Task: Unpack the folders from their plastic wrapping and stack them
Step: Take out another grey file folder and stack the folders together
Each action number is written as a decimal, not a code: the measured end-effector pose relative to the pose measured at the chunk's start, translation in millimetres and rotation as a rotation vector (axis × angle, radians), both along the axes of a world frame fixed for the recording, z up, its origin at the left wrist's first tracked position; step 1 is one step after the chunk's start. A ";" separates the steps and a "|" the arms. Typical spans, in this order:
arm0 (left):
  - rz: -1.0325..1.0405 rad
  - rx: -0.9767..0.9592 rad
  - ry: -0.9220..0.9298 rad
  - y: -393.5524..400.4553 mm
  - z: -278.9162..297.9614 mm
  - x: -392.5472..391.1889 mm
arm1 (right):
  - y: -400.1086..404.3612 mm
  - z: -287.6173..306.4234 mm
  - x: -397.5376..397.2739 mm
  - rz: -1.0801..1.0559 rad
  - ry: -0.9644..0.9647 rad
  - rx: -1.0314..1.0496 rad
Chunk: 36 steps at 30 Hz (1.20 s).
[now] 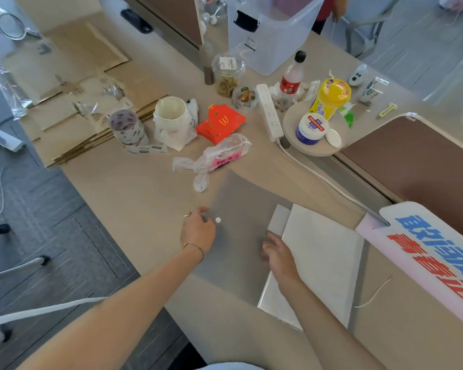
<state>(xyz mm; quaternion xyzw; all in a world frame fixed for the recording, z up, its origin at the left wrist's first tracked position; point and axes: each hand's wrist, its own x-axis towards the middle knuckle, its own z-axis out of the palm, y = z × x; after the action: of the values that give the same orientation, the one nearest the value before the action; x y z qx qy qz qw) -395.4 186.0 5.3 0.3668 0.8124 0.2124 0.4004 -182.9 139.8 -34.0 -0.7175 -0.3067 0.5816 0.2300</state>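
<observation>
A grey see-through folder [238,209] lies flat on the bench [134,188], right in front of the person. The left hand [198,231] rests at the folder's left edge, with its fingers curled down next to a small white button [218,220] on the folder. I cannot tell if the fingers pinch anything. The right hand [277,252] is a little blurry. It lies with loose fingers where the grey folder meets a white pack of folders [318,260], touching the pack's left edge. I cannot tell if it grips it. The white pack sits just to the right of the grey folder and partly on top of it, and its lower edge looks shiny. The two hands are apart, with the grey folder between them. Farther back on the bench are rolls of tape [127,129], a red snack box [219,122], a white power strip [269,112] and a crumpled plastic bag [219,156]. A box with big blue and red letters [436,252] stands at the right.
</observation>
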 end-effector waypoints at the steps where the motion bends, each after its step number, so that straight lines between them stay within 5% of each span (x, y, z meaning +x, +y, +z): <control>1: -0.006 0.015 -0.029 -0.8 6.3 -0.5 | 0.8 11.3 -4.6 -0.001 0.003 0.000; 12: -0.230 0.297 -0.401 -24.1 92.4 52.5 | 2.7 122.8 -11.3 -0.103 0.167 0.232; 22: -0.411 0.230 -0.607 -62.0 98.8 177.8 | -47.9 151.1 84.6 -0.287 -0.205 0.464; 27: -0.555 0.164 -0.520 -82.4 63.5 212.7 | -73.2 133.3 139.7 -0.403 -0.233 0.429; 36: -0.666 0.004 -0.030 -85.0 -0.9 198.8 | -104.9 83.4 193.8 -0.272 -0.552 0.379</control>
<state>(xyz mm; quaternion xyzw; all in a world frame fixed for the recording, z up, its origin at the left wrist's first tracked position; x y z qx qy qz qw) -196.6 101.1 4.4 0.6099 0.6414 0.0768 0.4590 10.9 34.9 49.3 -0.8263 -0.3613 0.2628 0.3431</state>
